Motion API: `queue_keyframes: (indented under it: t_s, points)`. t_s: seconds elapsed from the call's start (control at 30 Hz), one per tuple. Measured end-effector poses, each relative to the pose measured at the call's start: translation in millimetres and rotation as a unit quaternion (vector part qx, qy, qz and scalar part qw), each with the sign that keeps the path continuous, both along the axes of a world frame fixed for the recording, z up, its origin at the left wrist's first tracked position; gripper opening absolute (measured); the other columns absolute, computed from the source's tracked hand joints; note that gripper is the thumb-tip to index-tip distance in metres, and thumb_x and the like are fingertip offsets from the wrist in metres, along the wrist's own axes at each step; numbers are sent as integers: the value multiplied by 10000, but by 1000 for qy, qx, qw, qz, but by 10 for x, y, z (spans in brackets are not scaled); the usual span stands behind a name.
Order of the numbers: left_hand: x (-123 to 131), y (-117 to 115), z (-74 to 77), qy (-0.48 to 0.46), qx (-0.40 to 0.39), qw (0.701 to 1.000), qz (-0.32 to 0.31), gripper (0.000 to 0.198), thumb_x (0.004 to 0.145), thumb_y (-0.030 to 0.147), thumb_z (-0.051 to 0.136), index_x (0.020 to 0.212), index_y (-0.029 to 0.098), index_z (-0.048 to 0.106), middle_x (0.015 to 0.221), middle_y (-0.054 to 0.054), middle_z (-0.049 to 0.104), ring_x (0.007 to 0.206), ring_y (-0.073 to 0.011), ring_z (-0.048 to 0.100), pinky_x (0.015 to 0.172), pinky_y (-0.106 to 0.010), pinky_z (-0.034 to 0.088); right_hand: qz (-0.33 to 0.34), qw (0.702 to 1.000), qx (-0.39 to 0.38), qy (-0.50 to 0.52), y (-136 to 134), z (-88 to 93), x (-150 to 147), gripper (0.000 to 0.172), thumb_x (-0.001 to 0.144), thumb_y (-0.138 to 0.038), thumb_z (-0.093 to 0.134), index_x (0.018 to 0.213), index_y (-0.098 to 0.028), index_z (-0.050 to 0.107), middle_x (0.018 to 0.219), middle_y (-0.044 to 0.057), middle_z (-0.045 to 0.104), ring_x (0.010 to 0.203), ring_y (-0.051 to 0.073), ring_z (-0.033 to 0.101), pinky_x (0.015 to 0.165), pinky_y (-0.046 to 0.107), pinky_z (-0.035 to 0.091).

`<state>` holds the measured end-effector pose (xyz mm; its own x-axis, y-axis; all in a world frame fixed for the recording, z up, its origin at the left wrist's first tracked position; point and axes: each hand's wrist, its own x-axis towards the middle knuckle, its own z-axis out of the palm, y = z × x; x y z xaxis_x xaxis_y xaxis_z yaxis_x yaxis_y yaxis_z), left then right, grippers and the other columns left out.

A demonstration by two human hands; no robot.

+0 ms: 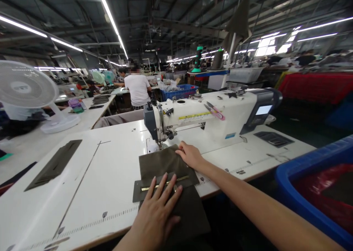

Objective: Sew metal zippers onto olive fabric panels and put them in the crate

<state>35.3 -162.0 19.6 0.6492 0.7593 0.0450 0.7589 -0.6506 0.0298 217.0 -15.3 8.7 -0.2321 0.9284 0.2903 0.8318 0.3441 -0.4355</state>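
An olive-grey fabric piece [157, 164] lies on the sewing table, its far edge close to the needle area of a white sewing machine [193, 115]. A brass-coloured zipper [146, 188] runs across it. My left hand [156, 210] rests flat on the fabric over the zipper, fingers spread. At the fabric's far right edge, my right hand [190, 155] has its fingers curled and pressed together on the cloth. The fabric's near part hangs over the table's front edge.
A stack of olive fabric strips [55, 162] lies on the left of the table. Pink-handled scissors [215, 110] rest on the machine. A white fan [24, 89] stands at far left, a blue bin [289, 177] at right. A person in white [137, 87] sits ahead.
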Motion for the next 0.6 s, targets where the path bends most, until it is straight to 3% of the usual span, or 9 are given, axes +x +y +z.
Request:
queue_keyframes:
  t_s: [0.1, 0.2, 0.27, 0.3, 0.4, 0.5, 0.6]
  points:
    - [-22, -10, 69, -20, -12, 1000, -1, 713, 819, 329, 576, 1401, 299, 167, 1465, -40, 146, 1328, -324, 175, 1037, -582, 231, -1, 999, 32, 2, -91, 97, 25, 61, 852, -214, 495, 883, -167, 517, 802, 44, 617, 760, 177, 572, 688, 276, 405]
    - [-52, 12, 129, -57, -3, 998, 11, 625, 873, 306, 498, 1402, 299, 166, 1466, -35, 152, 1317, -273, 247, 1042, -491, 294, 15, 997, 77, 5, -380, 159, 70, 160, 880, -207, 421, 955, -133, 541, 994, 108, 602, 969, 200, 531, 864, 322, 383]
    - [-116, 68, 151, -67, 5, 997, 33, 655, 872, 294, 496, 1412, 259, 127, 1470, -56, 137, 1320, -252, 246, 1052, -458, 287, 53, 994, 98, -6, -615, 107, 106, 291, 890, -301, 413, 1080, -116, 532, 1158, 133, 554, 1107, 213, 471, 957, 353, 337]
    - [-168, 103, 155, -62, 5, 997, 43, 686, 864, 330, 507, 1416, 232, 112, 1468, -73, 137, 1325, -256, 229, 1059, -467, 268, 85, 990, 108, -30, -721, 56, 123, 440, 874, -397, 435, 1187, -93, 484, 1261, 159, 490, 1187, 239, 411, 999, 397, 301]
    - [-406, 188, 147, -24, -4, 997, 69, 809, 814, 547, 501, 1416, 169, 115, 1456, -127, 156, 1334, -293, 181, 1061, -529, 202, 137, 982, 78, -106, -915, -118, 165, 761, 819, -606, 410, 1348, -65, 328, 1410, 185, 297, 1299, 282, 263, 1045, 515, 205]
    - [-711, 188, 109, 1, 13, 995, 102, 833, 811, 621, 435, 1416, 155, 102, 1448, -158, 157, 1328, -302, 196, 1059, -545, 166, 141, 981, 33, -127, -937, -211, 195, 830, 802, -663, 369, 1378, -73, 278, 1433, 172, 236, 1321, 279, 211, 1058, 544, 155]
    - [-979, 135, 45, 14, 33, 989, 142, 818, 818, 611, 430, 1419, 170, 93, 1444, -161, 177, 1324, -316, 200, 1048, -572, 150, 152, 984, 38, -91, -899, -228, 244, 881, 775, -665, 421, 1394, -68, 227, 1428, 182, 247, 1318, 287, 217, 1060, 546, 165]
